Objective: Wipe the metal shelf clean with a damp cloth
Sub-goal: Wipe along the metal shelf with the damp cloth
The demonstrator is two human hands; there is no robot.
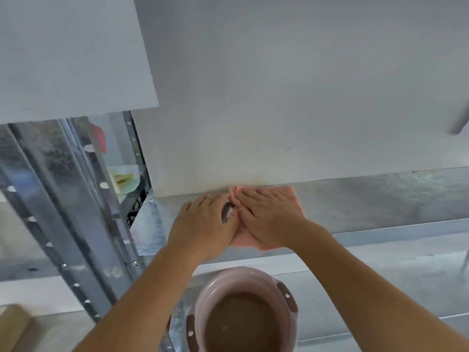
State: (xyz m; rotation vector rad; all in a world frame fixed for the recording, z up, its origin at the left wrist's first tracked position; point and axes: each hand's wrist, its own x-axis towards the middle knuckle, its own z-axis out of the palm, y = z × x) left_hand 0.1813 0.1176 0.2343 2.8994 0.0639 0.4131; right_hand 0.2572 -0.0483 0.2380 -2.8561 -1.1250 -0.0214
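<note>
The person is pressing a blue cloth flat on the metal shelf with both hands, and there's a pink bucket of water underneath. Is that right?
Almost. The cloth is pink, not blue, as the head view shows. The rest holds: the left hand and right hand press it flat on the metal shelf, and a pink bucket of murky water sits below.

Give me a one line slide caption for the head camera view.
Both hands, left and right, press a pink cloth flat on the metal shelf, above a pink bucket.
</note>
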